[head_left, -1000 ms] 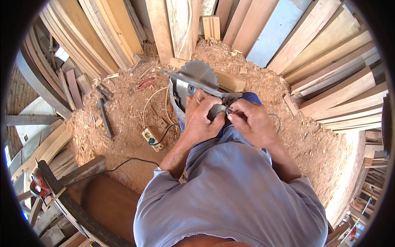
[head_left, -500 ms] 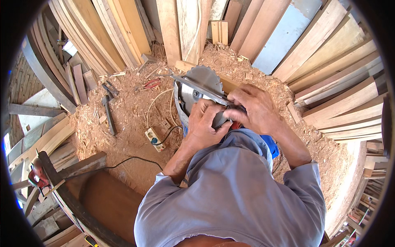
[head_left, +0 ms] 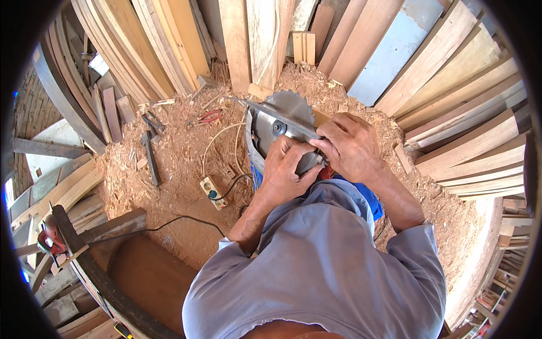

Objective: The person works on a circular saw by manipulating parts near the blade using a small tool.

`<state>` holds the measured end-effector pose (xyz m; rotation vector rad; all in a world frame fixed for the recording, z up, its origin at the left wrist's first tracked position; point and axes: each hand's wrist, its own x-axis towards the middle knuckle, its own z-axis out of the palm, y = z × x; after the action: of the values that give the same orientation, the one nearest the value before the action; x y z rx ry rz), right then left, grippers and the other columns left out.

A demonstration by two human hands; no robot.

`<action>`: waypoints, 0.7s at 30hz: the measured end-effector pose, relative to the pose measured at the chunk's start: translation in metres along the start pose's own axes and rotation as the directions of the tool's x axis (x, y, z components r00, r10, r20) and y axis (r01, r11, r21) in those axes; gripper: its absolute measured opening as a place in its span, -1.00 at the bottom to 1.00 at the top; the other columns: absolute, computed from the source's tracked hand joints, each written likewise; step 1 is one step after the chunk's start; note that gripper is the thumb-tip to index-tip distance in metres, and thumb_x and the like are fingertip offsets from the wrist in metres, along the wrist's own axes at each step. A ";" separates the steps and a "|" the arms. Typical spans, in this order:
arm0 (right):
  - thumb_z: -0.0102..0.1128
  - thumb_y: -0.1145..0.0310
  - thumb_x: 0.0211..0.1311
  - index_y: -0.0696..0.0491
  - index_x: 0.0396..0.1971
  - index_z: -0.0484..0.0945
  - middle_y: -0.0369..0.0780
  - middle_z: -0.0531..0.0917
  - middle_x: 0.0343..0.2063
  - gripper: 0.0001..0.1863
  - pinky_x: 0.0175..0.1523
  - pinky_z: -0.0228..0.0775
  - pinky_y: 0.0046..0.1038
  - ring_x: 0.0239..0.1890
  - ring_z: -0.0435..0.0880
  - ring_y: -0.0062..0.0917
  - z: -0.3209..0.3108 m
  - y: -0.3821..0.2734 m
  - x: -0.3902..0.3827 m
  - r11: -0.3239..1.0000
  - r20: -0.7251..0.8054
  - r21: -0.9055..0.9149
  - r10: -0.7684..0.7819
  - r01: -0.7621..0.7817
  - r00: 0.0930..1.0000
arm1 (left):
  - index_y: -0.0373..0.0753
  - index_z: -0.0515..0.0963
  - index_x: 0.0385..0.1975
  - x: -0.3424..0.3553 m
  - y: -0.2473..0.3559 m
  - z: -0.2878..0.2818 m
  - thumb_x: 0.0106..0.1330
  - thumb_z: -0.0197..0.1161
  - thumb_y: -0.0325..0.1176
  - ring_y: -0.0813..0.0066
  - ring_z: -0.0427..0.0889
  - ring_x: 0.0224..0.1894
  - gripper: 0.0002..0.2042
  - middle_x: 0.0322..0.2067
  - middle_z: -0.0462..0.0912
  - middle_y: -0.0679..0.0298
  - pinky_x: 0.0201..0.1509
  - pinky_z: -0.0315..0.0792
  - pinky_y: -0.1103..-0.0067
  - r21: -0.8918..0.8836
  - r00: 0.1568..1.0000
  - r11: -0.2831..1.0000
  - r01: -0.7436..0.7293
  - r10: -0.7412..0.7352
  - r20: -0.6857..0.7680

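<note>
Hands both on circular saw (head_left: 282, 127), held at centre above sawdust floor (head_left: 186, 169). Left hand (head_left: 288, 169) wraps saw body; right hand (head_left: 350, 147) grips top, fingers curled. Power strip (head_left: 213, 192) near left.

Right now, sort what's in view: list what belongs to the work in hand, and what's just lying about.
In hand:
circular saw
left hand on the saw
right hand on the saw

Lying about:
power strip on the sawdust
red pliers
planks leaning around
red tool at left
</note>
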<state>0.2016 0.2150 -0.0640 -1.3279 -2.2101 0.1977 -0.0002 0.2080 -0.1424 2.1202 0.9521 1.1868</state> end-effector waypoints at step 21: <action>0.53 0.27 0.23 0.05 -0.20 0.64 -0.14 0.67 -0.33 -0.72 -0.09 0.59 -0.09 -0.20 0.72 -0.09 0.001 -0.005 0.007 0.996 -0.093 0.076 0.062 -0.055 0.994 | -0.14 0.67 -0.03 -0.009 0.000 -0.006 0.06 0.62 -0.39 0.12 0.60 -0.21 -0.57 -0.27 0.59 0.14 -0.11 0.51 0.27 -0.045 0.999 0.998 0.048 -0.048 0.002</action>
<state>0.1947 0.2182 -0.0607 -1.3357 -2.0664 0.2300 -0.0086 0.2018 -0.1442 2.0507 0.9614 1.1722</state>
